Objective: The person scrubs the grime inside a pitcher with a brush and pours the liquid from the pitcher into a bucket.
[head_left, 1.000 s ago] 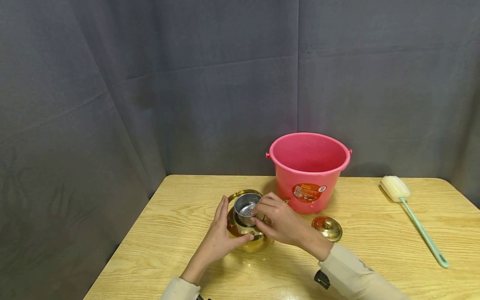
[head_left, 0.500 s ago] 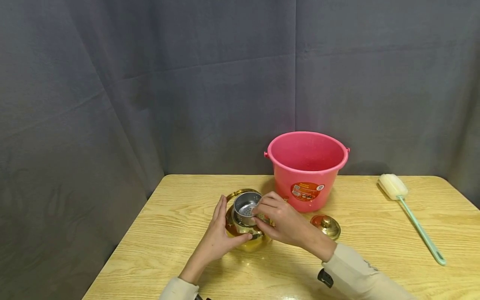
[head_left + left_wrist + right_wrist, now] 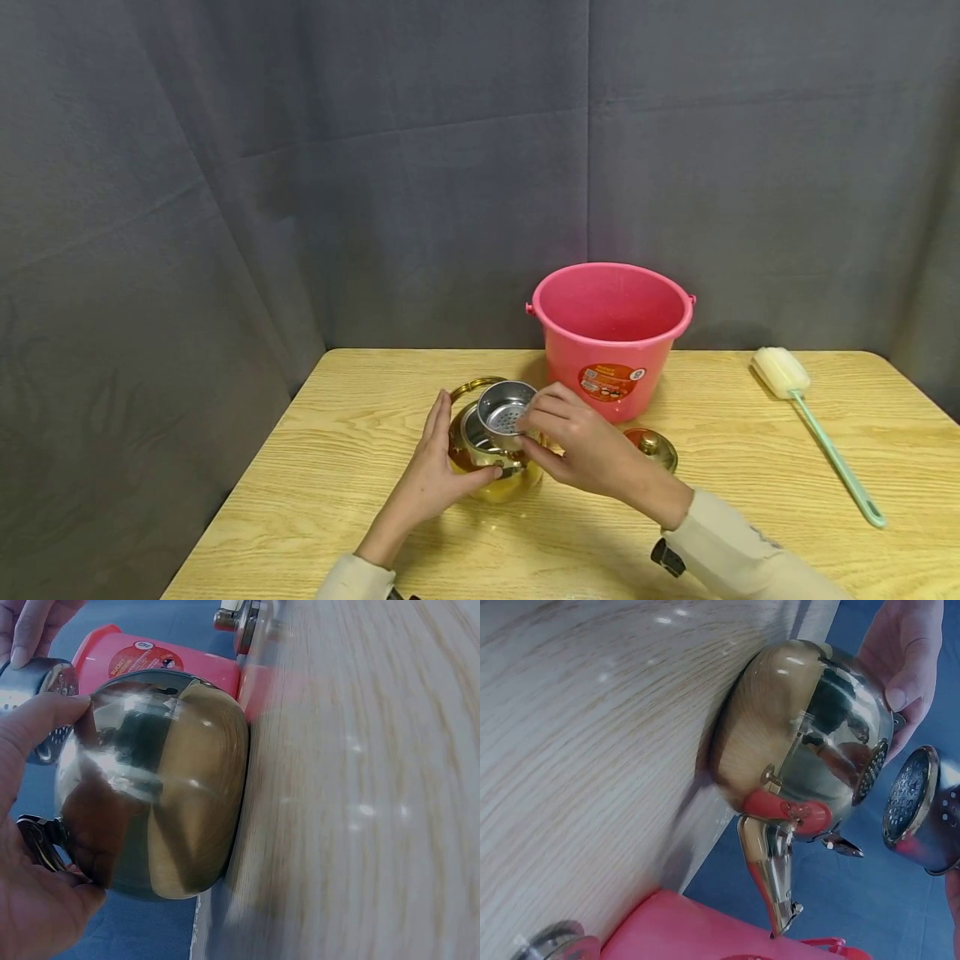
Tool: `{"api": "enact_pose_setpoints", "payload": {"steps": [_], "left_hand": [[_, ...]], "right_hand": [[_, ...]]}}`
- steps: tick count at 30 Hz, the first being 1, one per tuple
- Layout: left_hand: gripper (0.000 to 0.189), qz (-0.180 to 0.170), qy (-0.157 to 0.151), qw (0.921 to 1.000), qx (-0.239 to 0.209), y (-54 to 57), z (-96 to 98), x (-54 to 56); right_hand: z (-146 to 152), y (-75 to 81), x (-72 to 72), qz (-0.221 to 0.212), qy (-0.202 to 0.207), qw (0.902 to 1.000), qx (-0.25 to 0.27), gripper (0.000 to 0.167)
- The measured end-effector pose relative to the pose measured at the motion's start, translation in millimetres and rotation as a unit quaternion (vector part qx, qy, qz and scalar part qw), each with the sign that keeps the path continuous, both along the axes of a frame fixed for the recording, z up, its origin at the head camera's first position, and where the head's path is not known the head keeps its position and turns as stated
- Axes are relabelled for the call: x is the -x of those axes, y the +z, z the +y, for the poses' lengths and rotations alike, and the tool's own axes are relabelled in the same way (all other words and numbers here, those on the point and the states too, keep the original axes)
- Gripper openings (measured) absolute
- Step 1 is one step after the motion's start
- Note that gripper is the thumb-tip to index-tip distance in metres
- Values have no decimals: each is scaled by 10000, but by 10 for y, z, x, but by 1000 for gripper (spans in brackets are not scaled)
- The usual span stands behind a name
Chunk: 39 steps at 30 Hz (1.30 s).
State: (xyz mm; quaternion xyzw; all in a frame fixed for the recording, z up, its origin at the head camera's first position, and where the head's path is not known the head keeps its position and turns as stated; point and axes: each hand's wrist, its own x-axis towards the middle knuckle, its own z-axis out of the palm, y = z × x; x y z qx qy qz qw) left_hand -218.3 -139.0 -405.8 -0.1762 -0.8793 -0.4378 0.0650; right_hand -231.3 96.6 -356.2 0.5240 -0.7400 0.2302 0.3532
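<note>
A shiny gold teapot (image 3: 498,490) stands on the table. My left hand (image 3: 435,477) grips its left side, thumb along the near shoulder and fingers around by the handle mount. Between thumb and fingers of my right hand (image 3: 581,433) is the rim of a silver tea strainer (image 3: 491,402) with a perforated bottom. The strainer is tilted and sits above and right of the teapot's uncovered mouth. In the right wrist view a gap shows between the strainer (image 3: 922,817) and the teapot (image 3: 802,727), whose spout (image 3: 769,877) points toward the bucket.
A pink bucket (image 3: 562,358) with a red label stands behind the teapot. The gold teapot lid (image 3: 651,448) lies to the right, partly behind my right wrist. A sponge brush (image 3: 780,371) with a green handle lies at the table's right. Grey curtain hangs behind.
My right hand has lifted the strainer up out of the teapot's mouth and moved it slightly right, tilting it. My left hand keeps its grip on the teapot.
</note>
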Motion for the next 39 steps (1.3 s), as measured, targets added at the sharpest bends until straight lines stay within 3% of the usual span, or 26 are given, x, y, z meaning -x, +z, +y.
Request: {"api": "enact_pose_setpoints", "payload": {"steps": [15, 33, 39], "left_hand": [[122, 13, -1, 10000, -1, -12, 5, 12], [122, 28, 42, 10000, 71, -16, 5, 5], [122, 32, 27, 10000, 62, -20, 2, 8]], "right_hand": [[154, 34, -97, -152, -158, 9996, -165, 21], [364, 23, -181, -77, -552, 9977, -376, 5], [422, -8, -174, 164, -508, 9983, -243, 24]]}}
